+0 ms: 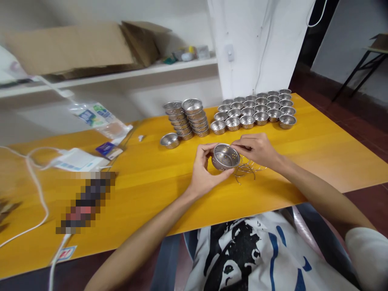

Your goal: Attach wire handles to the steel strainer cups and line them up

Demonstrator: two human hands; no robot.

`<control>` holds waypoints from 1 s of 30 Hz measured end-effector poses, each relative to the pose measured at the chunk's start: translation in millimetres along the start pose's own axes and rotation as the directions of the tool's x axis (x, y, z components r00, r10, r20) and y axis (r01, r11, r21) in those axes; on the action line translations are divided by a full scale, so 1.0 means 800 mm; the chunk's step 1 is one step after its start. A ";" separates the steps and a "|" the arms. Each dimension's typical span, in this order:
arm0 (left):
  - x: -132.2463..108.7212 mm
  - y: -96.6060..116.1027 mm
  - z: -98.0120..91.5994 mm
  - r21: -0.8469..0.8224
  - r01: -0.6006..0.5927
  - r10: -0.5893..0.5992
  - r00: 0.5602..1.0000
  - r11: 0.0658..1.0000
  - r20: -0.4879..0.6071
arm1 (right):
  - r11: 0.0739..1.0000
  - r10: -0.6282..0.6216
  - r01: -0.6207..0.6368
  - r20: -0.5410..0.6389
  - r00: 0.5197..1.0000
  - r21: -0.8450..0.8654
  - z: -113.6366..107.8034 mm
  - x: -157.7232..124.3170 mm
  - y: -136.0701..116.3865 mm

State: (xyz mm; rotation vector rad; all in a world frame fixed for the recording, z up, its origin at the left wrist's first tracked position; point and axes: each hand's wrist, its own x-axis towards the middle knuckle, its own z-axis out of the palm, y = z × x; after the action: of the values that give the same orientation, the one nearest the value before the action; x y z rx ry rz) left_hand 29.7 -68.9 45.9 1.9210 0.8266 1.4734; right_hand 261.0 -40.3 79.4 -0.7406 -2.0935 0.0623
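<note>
A round metal cup with small holes (224,158) is tilted above the table, its open top facing me. My left hand (203,171) is closed around its left side, the thumb along the front below and the fingers behind the rim. My right hand (256,149) is pinched at the cup's upper right rim, on what looks like a thin piece of wire; its tip shows just inside the rim, and the rest is hidden by the fingers. Several bent wires (245,173) lie in a loose heap on the table below and right of the cup.
Behind stand two stacks of similar cups (198,117), with a single cup (169,140) beside them. Rows of cups (247,121) fill the table's back right. At left lie a white power adapter (80,159), cables and a plastic packet (101,119). A cardboard box (72,48) rests on the shelf.
</note>
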 end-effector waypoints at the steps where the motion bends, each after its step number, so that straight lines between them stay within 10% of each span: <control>1: 0.000 0.001 0.000 0.012 -0.007 0.007 1.000 1.000 -0.002 | 1.000 0.011 -0.011 0.007 1.000 -0.006 0.000 0.000 -0.001; 15: 0.008 0.018 -0.002 0.258 -0.162 0.120 0.978 0.952 0.170 | 0.974 0.199 -0.191 -0.056 0.978 0.124 0.015 -0.007 -0.019; 22: 0.008 0.013 0.007 0.379 -0.243 0.134 0.948 0.893 0.290 | 0.699 0.543 -0.463 0.017 0.839 0.545 0.037 -0.007 -0.037; 30: 0.017 0.011 -0.004 0.204 0.002 -0.051 0.971 0.979 0.235 | 0.596 0.334 -0.434 0.284 0.899 0.676 0.015 0.004 -0.033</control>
State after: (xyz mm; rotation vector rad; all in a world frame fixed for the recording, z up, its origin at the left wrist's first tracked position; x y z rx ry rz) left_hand 30.8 -63.9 61.8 2.1767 0.9142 1.1482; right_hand 237.4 -57.4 82.7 -0.6693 -1.7429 1.1608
